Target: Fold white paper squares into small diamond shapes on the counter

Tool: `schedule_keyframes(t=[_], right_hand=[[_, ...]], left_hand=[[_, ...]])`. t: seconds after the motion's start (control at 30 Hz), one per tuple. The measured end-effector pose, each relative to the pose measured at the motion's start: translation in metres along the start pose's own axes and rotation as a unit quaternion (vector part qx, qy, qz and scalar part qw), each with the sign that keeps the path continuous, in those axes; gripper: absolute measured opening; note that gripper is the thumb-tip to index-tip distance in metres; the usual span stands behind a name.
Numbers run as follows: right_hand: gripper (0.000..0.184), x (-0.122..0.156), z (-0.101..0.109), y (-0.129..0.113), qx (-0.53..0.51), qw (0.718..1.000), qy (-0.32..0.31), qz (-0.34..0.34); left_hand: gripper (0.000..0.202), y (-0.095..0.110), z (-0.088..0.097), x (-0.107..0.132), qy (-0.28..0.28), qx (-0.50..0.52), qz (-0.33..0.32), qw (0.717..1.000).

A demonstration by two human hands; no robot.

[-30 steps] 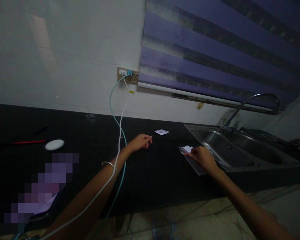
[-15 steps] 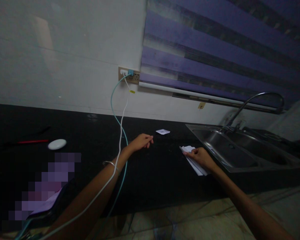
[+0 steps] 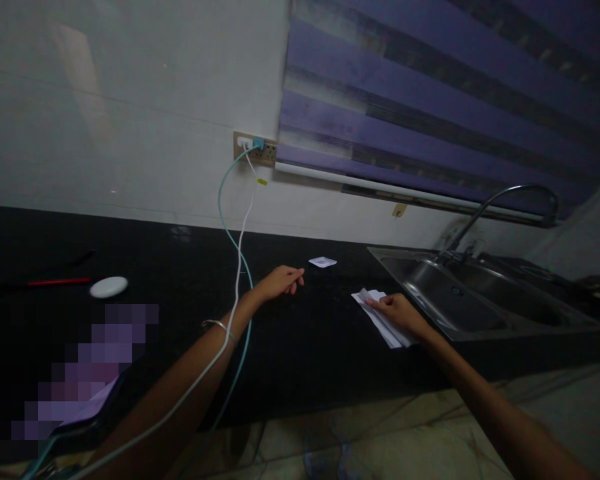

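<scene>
the folded paper (image 3: 386,331) has slid off the sink (image 3: 430,287) rim, right hand (image 3: 399,313) fingers gripping it, left hand (image 3: 280,281) fingers curled.

1. The left arm (image 3: 190,363) is reaching from the near left toward the far middle, forearm straight.
2. The left hand (image 3: 280,281) is lying palm down, fingers loosely curled, tips pointing right.
3. The right arm (image 3: 480,393) is stretching in from the near right.
4. The right hand (image 3: 399,313) is resting palm down, knuckles raised, fingers pointing left; its grip is unclear.
5. The 2 hands are lying near each other, not touching.
</scene>
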State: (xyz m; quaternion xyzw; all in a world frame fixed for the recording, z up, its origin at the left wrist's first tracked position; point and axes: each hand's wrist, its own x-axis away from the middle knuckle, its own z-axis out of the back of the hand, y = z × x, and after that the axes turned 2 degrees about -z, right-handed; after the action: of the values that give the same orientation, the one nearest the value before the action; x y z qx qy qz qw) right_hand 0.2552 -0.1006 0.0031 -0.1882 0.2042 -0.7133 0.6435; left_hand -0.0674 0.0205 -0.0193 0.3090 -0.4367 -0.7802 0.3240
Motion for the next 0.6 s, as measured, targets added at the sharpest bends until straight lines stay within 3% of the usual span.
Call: schedule_keyframes(t=[0.2, 0.37, 0.5, 0.6], right_hand=[[0.057, -0.005, 0.006, 0.002, 0.077, 0.989, -0.089, 0.089], [0.037, -0.003, 0.019, -0.015, 0.156, 0.974, -0.112, 0.121], [0.022, 0.000, 0.036, -0.038, 0.243, 0.960, -0.062, 0.127], [0.025, 0.001, 0.053, -0.063, 0.254, 0.961, 0.015, 0.111]], left_hand=[[0.045, -0.007, 0.000, -0.003, -0.001, -0.002, -0.007, 1.000], [0.045, -0.010, 0.000, -0.004, -0.005, 0.010, -0.010, 1.000], [0.044, -0.013, -0.001, -0.004, 0.000, 0.014, -0.011, 1.000], [0.042, -0.015, -0.002, -0.005, 0.000, 0.021, -0.018, 1.000]])
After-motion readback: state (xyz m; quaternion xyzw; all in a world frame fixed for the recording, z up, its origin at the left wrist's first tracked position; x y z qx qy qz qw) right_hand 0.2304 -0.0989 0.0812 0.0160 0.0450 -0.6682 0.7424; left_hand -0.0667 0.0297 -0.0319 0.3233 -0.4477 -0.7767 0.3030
